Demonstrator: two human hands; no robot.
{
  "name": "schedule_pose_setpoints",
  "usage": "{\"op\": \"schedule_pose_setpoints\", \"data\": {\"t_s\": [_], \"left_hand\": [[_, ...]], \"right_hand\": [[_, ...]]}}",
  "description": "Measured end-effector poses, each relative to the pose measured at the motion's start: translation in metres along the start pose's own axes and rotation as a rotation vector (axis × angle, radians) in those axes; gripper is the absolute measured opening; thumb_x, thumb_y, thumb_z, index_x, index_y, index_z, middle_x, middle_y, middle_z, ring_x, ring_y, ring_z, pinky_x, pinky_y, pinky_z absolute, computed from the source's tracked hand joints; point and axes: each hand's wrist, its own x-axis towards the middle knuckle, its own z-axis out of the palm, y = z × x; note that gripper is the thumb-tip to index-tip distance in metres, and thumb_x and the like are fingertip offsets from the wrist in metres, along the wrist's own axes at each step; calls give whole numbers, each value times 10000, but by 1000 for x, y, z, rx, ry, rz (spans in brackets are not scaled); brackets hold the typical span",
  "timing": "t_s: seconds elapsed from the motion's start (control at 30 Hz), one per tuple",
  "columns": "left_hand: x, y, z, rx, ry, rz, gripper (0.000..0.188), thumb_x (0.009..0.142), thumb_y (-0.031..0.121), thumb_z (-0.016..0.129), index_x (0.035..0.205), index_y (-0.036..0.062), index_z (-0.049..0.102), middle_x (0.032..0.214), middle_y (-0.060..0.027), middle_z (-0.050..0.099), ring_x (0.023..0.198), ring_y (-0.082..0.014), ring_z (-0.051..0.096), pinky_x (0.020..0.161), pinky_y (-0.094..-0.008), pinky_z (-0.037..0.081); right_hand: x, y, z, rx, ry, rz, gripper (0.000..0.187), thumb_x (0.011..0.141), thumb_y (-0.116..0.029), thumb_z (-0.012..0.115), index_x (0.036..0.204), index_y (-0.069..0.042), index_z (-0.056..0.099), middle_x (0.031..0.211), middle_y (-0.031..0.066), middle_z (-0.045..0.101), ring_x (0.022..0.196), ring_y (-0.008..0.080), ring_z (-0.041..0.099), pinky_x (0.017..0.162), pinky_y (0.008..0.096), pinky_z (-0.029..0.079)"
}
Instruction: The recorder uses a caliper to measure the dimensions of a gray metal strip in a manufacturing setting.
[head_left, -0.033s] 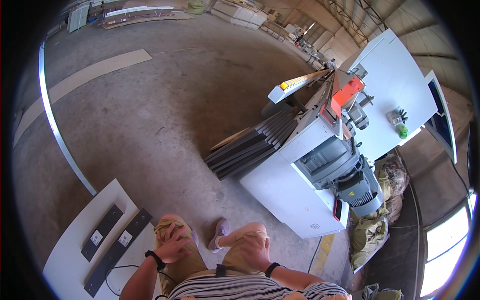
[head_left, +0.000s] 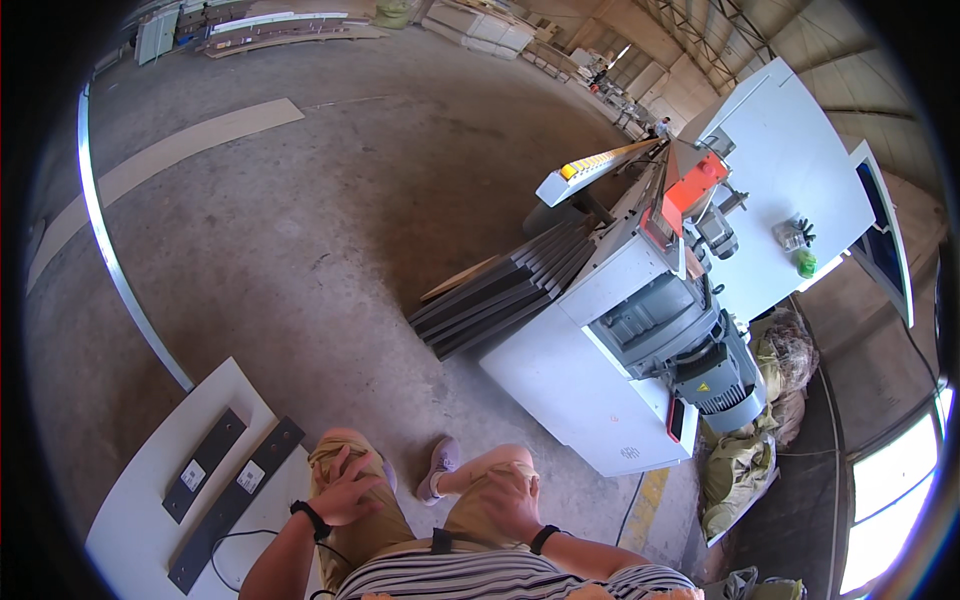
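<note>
My left hand lies on my left thigh with its fingers spread, holding nothing. On the other thigh rests my right hand, its fingers apart and likewise without an object. Black bands circle both wrists. Beside my left arm, a white panel carries two dark flat bars: a shorter bar and a longer bar, each with a white label. A thin black cable runs from the panel toward my left forearm.
A large white machine with a grey motor stands ahead to the right. Dark boards lean against its side. A long pale strip and a brown board lie on the left floor. Sacks sit at right.
</note>
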Motion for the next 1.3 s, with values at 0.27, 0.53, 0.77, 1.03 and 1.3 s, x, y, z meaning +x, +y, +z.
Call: {"op": "schedule_pose_setpoints", "data": {"t_s": [0.27, 0.53, 0.77, 1.03, 1.3], "left_hand": [[0, -2, 1, 7, 8, 9, 544, 833, 545, 655, 1304, 288, 565, 1598, -29, 171, 1471, -372, -73, 1021, -743, -24], [1, 0, -1, 1, 11, 37, 546, 850, 497, 670, 1323, 250, 555, 1589, -91, 189, 1462, -418, -71, 1091, -670, -16], [-1, 9, -8, 43, -23, -20, 528, 854, 507, 659, 1312, 262, 563, 1592, -82, 180, 1466, -403, -76, 1078, -684, -29], [-2, -6, 3, 69, 26, -18, 526, 838, 532, 656, 1297, 289, 574, 1592, -35, 191, 1470, -379, -56, 1044, -726, -34], [14, -11, 4, 101, 26, 87, 523, 843, 446, 698, 1312, 260, 561, 1585, -115, 203, 1440, -460, -18, 1161, -566, 41]], "right_hand": [[0, 1, 5, -8, 31, 10, 213, 861, -324, 604, 1010, -238, 729, 1389, -7, 532, 1435, 320, 257, 1098, 703, 83], [0, 4, 4, -31, 10, 6, 225, 847, -373, 636, 1024, -270, 729, 1415, -23, 505, 1432, 351, 242, 1097, 711, 81], [-1, 6, 7, -52, 3, 30, 225, 824, -393, 678, 1018, -298, 738, 1436, -51, 481, 1422, 369, 246, 1101, 704, 104], [-2, -2, 1, -44, -24, 6, 251, 846, -374, 635, 1061, -275, 717, 1437, -26, 479, 1453, 340, 202, 1080, 746, 77], [-3, -9, -17, -89, -62, 56, 274, 836, -358, 638, 1094, -297, 707, 1451, -48, 461, 1459, 327, 199, 1072, 760, 84]]}}
